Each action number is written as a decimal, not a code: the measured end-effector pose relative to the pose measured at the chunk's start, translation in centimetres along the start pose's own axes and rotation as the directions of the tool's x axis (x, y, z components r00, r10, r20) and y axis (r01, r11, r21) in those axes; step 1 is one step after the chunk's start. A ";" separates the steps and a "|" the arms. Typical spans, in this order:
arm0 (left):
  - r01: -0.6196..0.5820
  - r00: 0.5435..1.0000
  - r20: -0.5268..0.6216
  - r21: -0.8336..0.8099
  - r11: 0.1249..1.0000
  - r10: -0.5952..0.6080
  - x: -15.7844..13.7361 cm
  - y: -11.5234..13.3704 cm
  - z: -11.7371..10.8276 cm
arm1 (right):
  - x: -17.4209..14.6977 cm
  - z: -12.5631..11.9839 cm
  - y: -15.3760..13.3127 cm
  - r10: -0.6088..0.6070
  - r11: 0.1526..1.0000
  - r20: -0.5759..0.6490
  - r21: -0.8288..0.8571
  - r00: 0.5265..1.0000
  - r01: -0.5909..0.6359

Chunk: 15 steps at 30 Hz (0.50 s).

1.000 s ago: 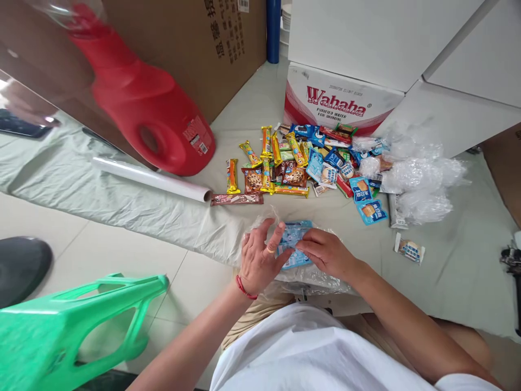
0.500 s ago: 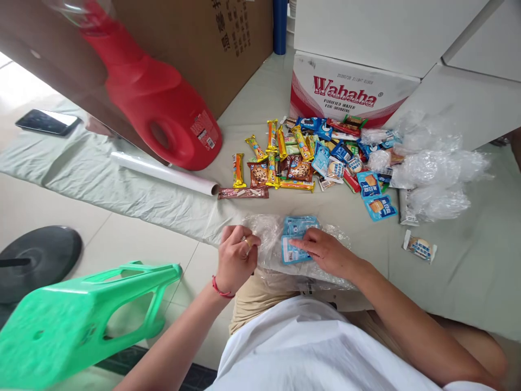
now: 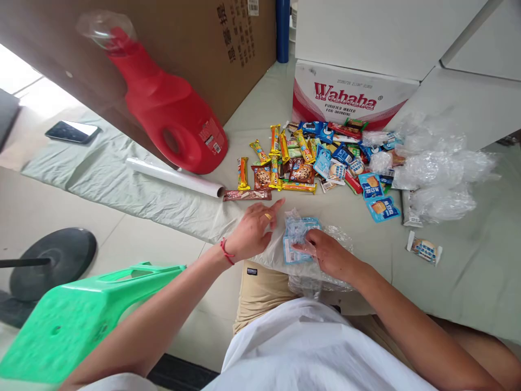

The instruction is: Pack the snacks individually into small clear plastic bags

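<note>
Right hand (image 3: 330, 256) presses fingertips on a blue snack packet (image 3: 299, 241), which lies on clear plastic wrap (image 3: 325, 274) at the near edge of the floor cloth (image 3: 122, 190). Left hand (image 3: 254, 228) is open, fingers spread, resting on the wrap's left edge. Behind: brown wafer bar (image 3: 247, 195), snack pile (image 3: 317, 160), Wahaha carton (image 3: 345, 100).

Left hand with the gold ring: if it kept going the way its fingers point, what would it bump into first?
Probably the heap of snack packets. The left hand points up and right across the pale green cloth, and the orange flat wrapper at the heap's near edge looks first in line, though depth is hard to judge.
</note>
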State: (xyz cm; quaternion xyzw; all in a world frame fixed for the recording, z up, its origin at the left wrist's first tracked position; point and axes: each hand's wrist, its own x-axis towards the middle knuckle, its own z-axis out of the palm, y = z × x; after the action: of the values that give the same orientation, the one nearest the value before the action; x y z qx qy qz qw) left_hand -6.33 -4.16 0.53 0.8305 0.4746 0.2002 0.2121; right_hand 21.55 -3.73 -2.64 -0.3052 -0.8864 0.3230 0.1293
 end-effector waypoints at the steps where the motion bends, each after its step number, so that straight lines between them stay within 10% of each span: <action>1: -0.001 1.000 0.028 -0.059 0.998 0.002 -0.6 -0.6 -0.2 | 0.1 0.0 -0.1 0.013 1.000 -0.007 0.008 1.000 -0.013; 6: 0.212 0.941 -0.142 -0.457 0.864 -0.306 -3.5 -2.1 -0.9 | 0.3 -0.2 -0.5 -0.002 0.999 -0.012 -0.041 1.000 0.001; 10: 0.314 0.850 -0.115 -0.673 0.669 -0.515 -0.3 -0.3 0.3 | 0.5 -0.4 -0.7 -0.015 0.999 0.006 -0.041 1.000 0.015; 15: 0.382 0.916 0.048 -0.408 0.829 -0.398 4.8 2.7 1.1 | 0.5 -0.2 -0.8 0.057 0.997 -0.013 0.047 0.998 -0.057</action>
State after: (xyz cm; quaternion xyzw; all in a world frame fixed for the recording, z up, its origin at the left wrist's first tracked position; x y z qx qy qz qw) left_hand -1.62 -1.38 1.72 0.6492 0.5852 0.2635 0.4082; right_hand 20.84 -3.76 -2.00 -0.3295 -0.8686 0.3452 0.1336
